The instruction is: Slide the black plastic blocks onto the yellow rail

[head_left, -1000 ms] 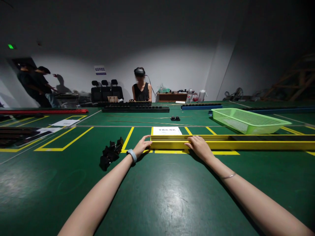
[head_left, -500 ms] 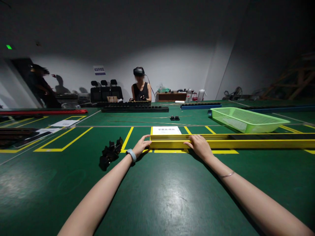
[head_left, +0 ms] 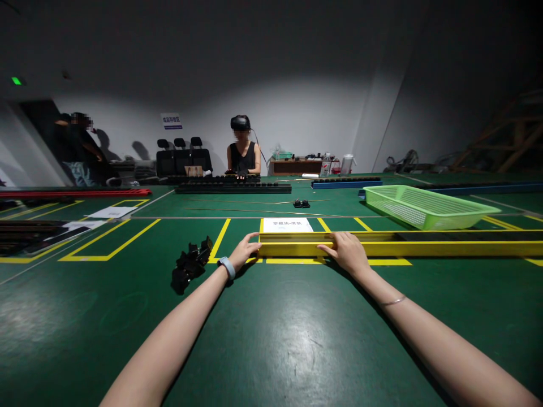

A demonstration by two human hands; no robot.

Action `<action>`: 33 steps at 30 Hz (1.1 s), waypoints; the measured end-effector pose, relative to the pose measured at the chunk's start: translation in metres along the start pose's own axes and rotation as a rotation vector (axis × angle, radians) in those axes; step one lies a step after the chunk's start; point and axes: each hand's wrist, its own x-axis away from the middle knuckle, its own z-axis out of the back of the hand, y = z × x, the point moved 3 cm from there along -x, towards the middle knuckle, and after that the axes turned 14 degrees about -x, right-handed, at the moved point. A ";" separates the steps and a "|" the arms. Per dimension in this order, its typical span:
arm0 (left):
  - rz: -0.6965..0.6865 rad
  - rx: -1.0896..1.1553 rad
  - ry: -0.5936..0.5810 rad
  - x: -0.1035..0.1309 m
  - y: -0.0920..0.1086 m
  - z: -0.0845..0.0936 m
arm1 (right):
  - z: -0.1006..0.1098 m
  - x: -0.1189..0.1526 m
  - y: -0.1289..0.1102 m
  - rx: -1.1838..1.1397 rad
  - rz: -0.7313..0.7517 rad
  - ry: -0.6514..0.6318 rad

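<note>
A long yellow rail (head_left: 424,249) with a channel along its length lies across the green table, running out of view on the right. At its left end is my left hand (head_left: 243,251), with thumb and fingertips closed on the end. Farther right, my right hand (head_left: 348,252) grips the near wall, thumb on the front face and fingers over the top into the channel. A white paper label (head_left: 287,225) lies just behind the rail. To the left of my left hand sits a heap of black parts (head_left: 190,264).
A light green basket (head_left: 428,209) stands behind the rail at the right. Two small black parts (head_left: 301,203) and thin rods lie farther back. Black rails (head_left: 233,188) cross the far side, where a co-worker (head_left: 244,152) sits. A red rail (head_left: 76,193) lies at the left.
My right hand has shifted very slightly to the right along the rail; my left hand stays at its end. Across the table the co-worker's hands have moved, and people at the back left have shifted.
</note>
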 end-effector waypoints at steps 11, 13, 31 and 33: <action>-0.002 0.018 0.004 -0.001 -0.002 0.000 | 0.007 0.000 0.012 0.076 -0.013 -0.005; -0.002 0.015 0.003 -0.001 -0.001 0.000 | 0.009 0.001 0.014 0.093 -0.009 0.003; -0.001 0.019 -0.003 0.001 0.001 -0.001 | 0.020 0.010 0.047 0.235 -0.075 0.066; -0.001 0.010 -0.001 0.000 0.000 0.000 | 0.021 0.010 0.048 0.255 -0.088 0.078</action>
